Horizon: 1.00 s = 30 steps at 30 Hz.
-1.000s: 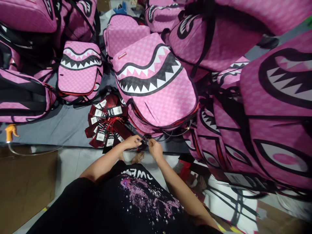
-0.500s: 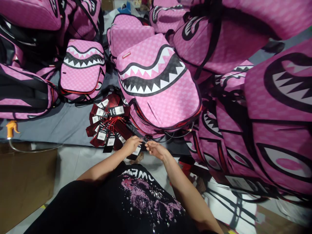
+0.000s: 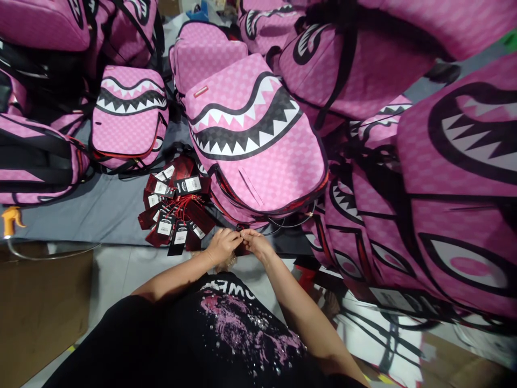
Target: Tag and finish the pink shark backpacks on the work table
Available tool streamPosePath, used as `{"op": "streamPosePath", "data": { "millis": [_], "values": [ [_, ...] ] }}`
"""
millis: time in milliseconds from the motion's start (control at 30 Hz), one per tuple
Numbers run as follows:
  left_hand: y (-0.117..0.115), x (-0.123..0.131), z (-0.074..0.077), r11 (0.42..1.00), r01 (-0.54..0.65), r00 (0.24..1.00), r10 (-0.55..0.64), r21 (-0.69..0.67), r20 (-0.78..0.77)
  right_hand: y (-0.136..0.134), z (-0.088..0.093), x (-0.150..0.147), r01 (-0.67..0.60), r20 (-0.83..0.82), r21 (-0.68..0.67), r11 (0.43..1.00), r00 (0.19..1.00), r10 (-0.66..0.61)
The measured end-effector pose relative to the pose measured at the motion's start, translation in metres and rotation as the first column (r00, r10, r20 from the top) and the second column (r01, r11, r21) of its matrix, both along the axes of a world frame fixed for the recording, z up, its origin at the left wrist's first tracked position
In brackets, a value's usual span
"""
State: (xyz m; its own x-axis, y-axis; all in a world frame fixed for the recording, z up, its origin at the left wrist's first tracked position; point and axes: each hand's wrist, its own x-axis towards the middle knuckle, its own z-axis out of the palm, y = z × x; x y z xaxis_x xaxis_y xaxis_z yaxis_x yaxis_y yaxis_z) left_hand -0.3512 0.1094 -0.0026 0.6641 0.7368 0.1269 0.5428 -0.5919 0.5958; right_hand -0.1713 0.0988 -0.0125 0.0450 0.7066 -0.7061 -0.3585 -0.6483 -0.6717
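At the table's front edge my left hand [image 3: 223, 245] and my right hand [image 3: 257, 243] meet fingertip to fingertip, both closed in a pinch. Between them is a thin string, mostly hidden by the fingers, and a dark red hang tag [image 3: 242, 250] shows just below. Right behind the fingers lies a large pink backpack [image 3: 258, 161] with a printed shark mouth, its bottom edge facing me. A thin dark cord [image 3: 278, 223] loops out by that edge. To the left, several red and black hang tags [image 3: 180, 202] with white barcode labels lie fanned out, their red strings bunched in the middle.
A smaller pink backpack [image 3: 129, 118] lies left on the grey table cover [image 3: 109, 207]. More pink bags crowd the back and the right side [image 3: 456, 226]. An orange trigger nozzle [image 3: 13, 220] with a hose sits at the left edge, above a cardboard box [image 3: 48, 307].
My hands have come together; the fingertips were slightly apart with a thin strand between them. The white label seen under my left hand is now hidden. The view has shifted slightly.
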Motion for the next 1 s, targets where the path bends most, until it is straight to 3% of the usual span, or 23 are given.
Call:
{"op": "streamPosePath", "data": {
  "millis": [167, 433, 1000],
  "values": [
    [0.004, 0.005, -0.007, 0.982, -0.049, 0.996, 0.062, -0.184, 0.066, 0.004, 0.001, 0.006, -0.017, -0.013, -0.055, 0.998, 1.0, 0.016],
    [0.016, 0.006, -0.013, 0.877, -0.154, 0.975, 0.209, -0.456, 0.073, -0.002, -0.009, -0.011, 0.062, 0.004, -0.042, 0.997, 0.998, -0.062],
    [0.011, 0.02, -0.003, 0.761, -0.364, 0.929, 0.339, -0.537, -0.149, -0.009, -0.02, -0.028, 0.067, 0.247, 0.196, 0.978, 0.962, -0.116]
  ]
}}
